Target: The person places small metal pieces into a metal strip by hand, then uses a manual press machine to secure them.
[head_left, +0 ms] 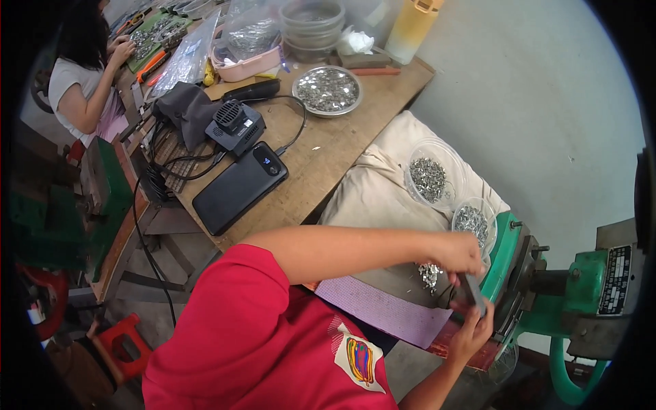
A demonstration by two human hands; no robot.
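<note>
My left hand [459,254] reaches across from the left, its fingers closed near the upper end of a flat grey metal bar [472,295]. Whatever those fingertips pinch is too small to make out. From below, my right hand [473,331] grips the bar's lower part between thumb and fingers. Just left of the bar lies a small heap of shiny metal pieces [430,277]. Beyond my left hand, a clear tub [490,222] holds more such pieces. Behind it, a larger clear tub [456,179] contains small metal parts. A purple textured mat [383,311] lies along the near edge.
A green machine [581,287] stands close on the right. On the wooden table [321,167] are a black power bank [240,188], a cabled black device [236,128] and a metal bowl [355,102] of pieces. Another person [85,96] works at far left; a red stool [123,348] stands below.
</note>
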